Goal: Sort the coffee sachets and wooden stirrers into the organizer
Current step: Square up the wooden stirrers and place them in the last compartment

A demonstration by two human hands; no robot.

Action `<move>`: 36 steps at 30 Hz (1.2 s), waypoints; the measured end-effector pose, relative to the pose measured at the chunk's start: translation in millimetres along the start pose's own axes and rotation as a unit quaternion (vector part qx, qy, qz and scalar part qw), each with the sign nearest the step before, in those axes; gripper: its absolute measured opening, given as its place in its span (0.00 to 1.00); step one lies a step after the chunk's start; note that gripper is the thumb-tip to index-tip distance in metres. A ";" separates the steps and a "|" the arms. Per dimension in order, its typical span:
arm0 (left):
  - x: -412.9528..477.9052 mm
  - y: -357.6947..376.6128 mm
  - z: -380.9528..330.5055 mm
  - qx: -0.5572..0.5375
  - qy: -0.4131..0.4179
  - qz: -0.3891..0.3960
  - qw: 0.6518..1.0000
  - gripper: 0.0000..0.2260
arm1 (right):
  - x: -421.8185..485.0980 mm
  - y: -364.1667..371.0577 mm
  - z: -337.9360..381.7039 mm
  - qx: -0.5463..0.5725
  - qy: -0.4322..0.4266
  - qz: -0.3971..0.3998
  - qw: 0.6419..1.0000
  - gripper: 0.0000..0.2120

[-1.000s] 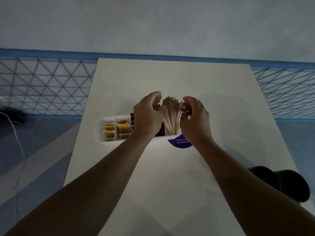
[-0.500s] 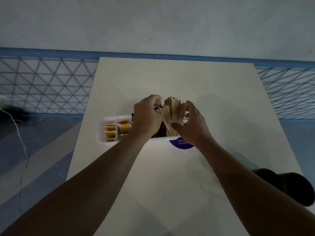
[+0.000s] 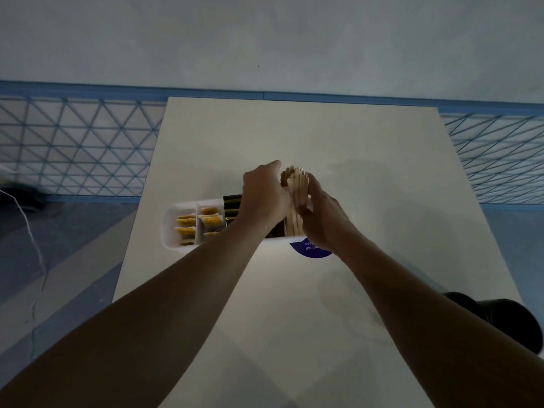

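Since half a second ago, your hands are drawing closer together, and the fanned wooden stirrers (image 3: 295,187) are tightening into a narrower bundle. They are standing upright in the right-hand part of the white organizer (image 3: 170,228), tops poking up between your hands. Your left hand (image 3: 265,198) is cupping the bundle's left side and your right hand (image 3: 325,222) is wrapping its right side, thumb across the front, so both are clamped on the stirrers.

To do this well, you are probably best keeping even pressure from both sides and easing the bundle straight down, so no stick is splaying out or catching on the divider.

Yellow sachets (image 3: 212,220) are sitting in the left compartments, and dark sachets (image 3: 232,206) are standing just beside your left wrist.

Your hands are hiding the stirrers' lower ends and the organizer's right end. A purple sticker (image 3: 312,251) on the pale table (image 3: 294,134) is partly covered, its text unreadable. A black object (image 3: 500,319) is lying under your right forearm, too dark to name.
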State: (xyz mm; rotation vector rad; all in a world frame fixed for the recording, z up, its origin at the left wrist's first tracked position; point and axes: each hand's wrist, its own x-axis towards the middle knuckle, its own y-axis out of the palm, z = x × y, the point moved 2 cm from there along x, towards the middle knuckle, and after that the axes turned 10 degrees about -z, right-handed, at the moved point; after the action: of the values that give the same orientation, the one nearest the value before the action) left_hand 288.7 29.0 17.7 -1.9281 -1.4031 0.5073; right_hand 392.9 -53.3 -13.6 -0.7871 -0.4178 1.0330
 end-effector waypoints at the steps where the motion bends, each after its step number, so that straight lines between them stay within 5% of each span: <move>1: 1.9 1.2 -0.9 0.002 0.003 0.002 1.000 0.13 | -0.3 0.0 0.5 0.001 -0.008 -0.003 1.000 0.29; 8: 1.0 0.2 -4.3 -0.013 0.025 -0.008 1.000 0.13 | -0.3 1.2 -5.7 -0.039 -0.052 -0.019 0.998 0.38; 18: -2.8 -8.6 -0.4 -0.042 -0.011 -0.011 0.999 0.25 | -7.4 3.3 -15.2 -0.029 0.043 0.009 0.999 0.27; 31: -28.0 -73.7 52.5 -0.054 -0.055 -0.110 0.991 0.13 | -28.1 0.6 -21.7 0.007 0.138 0.014 0.990 0.34; 36: -41.0 -98.8 103.6 -0.012 -0.107 -0.112 0.988 0.27 | -33.4 5.9 -20.0 0.036 0.112 0.027 0.993 0.37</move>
State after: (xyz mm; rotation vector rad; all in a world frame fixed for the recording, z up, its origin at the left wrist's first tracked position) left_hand 140.1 39.4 14.7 -1.7457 -1.7439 0.6047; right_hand 386.6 -88.7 -29.6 -0.8432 -0.1681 0.9923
